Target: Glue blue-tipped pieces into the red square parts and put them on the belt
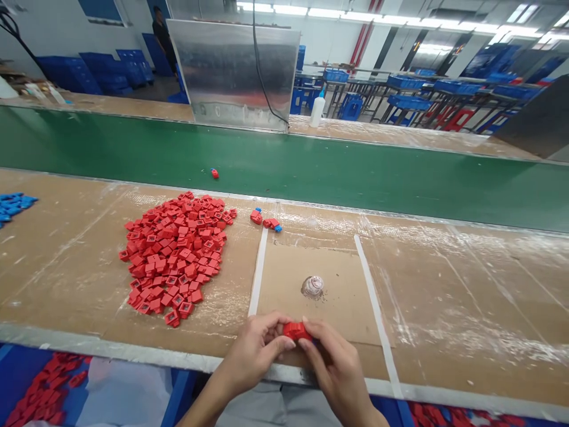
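My left hand [258,347] and my right hand [335,365] meet at the near edge of the workbench. Both pinch the same small red plastic piece [296,330] between their fingertips, just above a taped cardboard mat [338,308]. A blob of whitish glue [313,286] sits on the mat just beyond the hands. A large heap of several red plastic pieces [175,255] lies to the left of the mat.
A green conveyor belt [355,178] runs behind the bench, with one red piece [214,173] on it. A few red and blue pieces [265,221] lie near the belt edge. Blue pieces [13,204] sit far left. A metal panel [233,74] and white bottle [316,110] stand beyond.
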